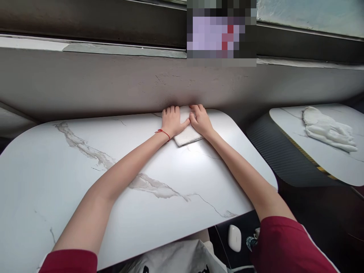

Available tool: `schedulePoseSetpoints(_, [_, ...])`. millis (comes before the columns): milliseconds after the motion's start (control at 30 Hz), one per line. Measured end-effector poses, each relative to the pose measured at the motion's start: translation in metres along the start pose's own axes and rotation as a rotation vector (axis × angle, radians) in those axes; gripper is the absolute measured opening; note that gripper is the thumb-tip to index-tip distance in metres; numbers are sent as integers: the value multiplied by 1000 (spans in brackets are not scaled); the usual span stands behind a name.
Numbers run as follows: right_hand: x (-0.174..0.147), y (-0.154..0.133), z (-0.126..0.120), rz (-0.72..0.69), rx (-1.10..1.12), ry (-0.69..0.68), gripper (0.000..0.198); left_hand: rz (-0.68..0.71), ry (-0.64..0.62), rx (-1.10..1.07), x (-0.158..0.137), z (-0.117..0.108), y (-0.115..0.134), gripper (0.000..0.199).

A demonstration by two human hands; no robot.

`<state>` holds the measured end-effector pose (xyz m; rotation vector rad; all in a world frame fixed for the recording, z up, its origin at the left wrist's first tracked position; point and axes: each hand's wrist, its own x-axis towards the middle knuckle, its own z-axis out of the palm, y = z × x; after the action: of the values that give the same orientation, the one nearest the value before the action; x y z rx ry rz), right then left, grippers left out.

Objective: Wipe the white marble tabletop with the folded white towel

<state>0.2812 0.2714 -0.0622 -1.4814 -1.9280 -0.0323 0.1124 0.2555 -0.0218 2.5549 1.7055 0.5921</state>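
A folded white cloth (188, 137) lies on the white marble-patterned table (96, 223), close to the wall at its far edge. My left hand (173, 120), with a red string bracelet (162, 132) at the wrist, rests palm down over the cloth's left side, fingers pointing to the wall. On the right side of the cloth lies my right hand (200, 120), its fingers slightly bent. Both thumbs point inward and come close together over the cloth. Neither hand visibly grips the cloth, though the palms' undersides are hidden.
To the right is a second marble-patterned table (292, 121) with a crumpled white cloth (327, 129) on it. A grey wall (113, 83) runs behind both tables. Below the near edge, a white rounded case (234, 238) sits on a dark seat beside a partly hidden bottle (250, 242).
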Motion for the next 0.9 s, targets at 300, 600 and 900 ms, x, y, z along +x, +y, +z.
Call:
schedulePoseSetpoints(300, [-30, -15, -16, 57, -107, 12, 41, 74, -20, -37, -16, -3, 9, 48])
schedulePoseSetpoints(600, [-113, -30, -79, 124, -107, -17, 43, 202, -74, -103, -81, -2, 63, 63])
schedulePoseSetpoints(900, [-216, -46, -148, 159, -87, 11, 39, 494, -163, -161, -160, -2, 113, 86])
